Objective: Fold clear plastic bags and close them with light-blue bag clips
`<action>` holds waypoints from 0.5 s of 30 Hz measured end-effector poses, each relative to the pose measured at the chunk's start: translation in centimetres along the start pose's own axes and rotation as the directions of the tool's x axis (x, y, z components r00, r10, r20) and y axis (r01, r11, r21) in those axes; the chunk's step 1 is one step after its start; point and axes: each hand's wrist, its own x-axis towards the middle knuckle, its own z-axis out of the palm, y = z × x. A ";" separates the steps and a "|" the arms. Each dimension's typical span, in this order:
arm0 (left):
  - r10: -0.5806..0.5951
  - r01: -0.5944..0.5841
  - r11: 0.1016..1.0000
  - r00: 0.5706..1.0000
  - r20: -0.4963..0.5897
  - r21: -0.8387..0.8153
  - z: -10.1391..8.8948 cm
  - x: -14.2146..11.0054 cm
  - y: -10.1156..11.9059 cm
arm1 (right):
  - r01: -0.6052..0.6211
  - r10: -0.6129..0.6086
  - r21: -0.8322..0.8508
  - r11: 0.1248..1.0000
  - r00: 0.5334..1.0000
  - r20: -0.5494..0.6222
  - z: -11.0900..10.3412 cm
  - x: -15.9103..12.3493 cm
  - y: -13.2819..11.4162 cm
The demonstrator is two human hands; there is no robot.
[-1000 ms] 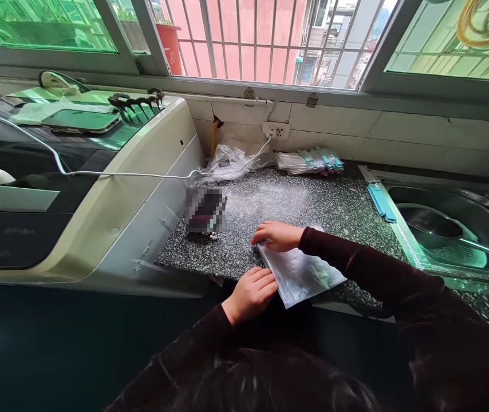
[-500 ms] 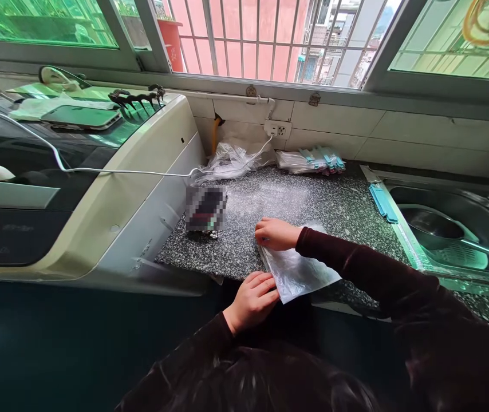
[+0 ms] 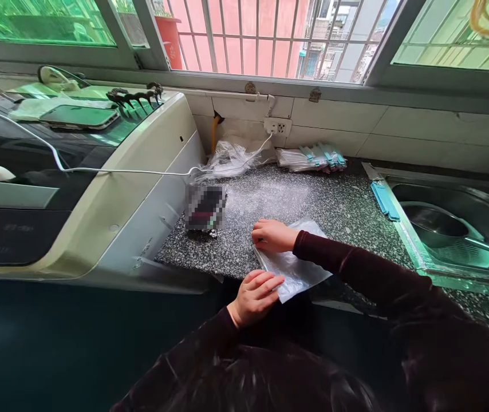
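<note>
A clear plastic bag lies flat on the speckled counter, its near corner jutting past the front edge. My left hand grips the bag's near left corner, fingers laid together over the top and the thumb hidden. Curled at the bag's far left edge, my right hand pinches it; the fingertips are mostly out of sight. The right forearm crosses over the bag's right part.
Behind are crumpled plastic bags and a stack of clear bags with blue strips. A blurred dark object sits left. A white cable runs from the wall socket across the washing machine. Right is a sink holding a bowl.
My right hand has shifted slightly left along with the bag. My left hand has moved a little right, its fingers reaching further over the bag's corner.
</note>
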 end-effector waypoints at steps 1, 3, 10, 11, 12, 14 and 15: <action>0.003 -0.003 1.000 1.000 0.015 -0.020 0.0 0.1 -0.1 | -0.017 0.017 -0.002 1.000 1.000 -0.014 0.0 0.1 -0.1; -0.008 0.009 0.999 1.000 0.026 -0.037 -0.1 0.3 -0.3 | -0.045 0.044 -0.020 0.999 0.997 -0.067 -0.2 -0.1 -0.1; -0.123 0.122 0.992 0.991 -0.045 -0.026 -0.8 2.1 -1.1 | 0.057 -0.101 -0.097 0.994 0.836 -0.540 -2.4 -6.9 -1.0; -0.133 0.131 0.991 0.989 -0.058 -0.030 -0.8 2.5 -1.3 | 0.087 -0.153 -0.141 0.986 0.804 -0.574 -2.3 -8.3 -1.5; -0.140 0.138 0.990 0.988 -0.070 -0.034 -0.8 2.8 -1.4 | 0.098 -0.196 -0.194 0.976 0.785 -0.587 -2.1 -9.5 -1.9; -0.147 0.144 0.989 0.986 -0.083 -0.044 -0.6 3.3 -1.6 | 0.044 -0.219 -0.300 0.953 0.785 -0.579 -1.2 -11.2 -2.8; -0.147 0.143 0.988 0.986 -0.084 -0.051 -0.5 3.6 -1.7 | -0.003 -0.206 -0.344 0.939 0.794 -0.572 -0.7 -11.8 -3.2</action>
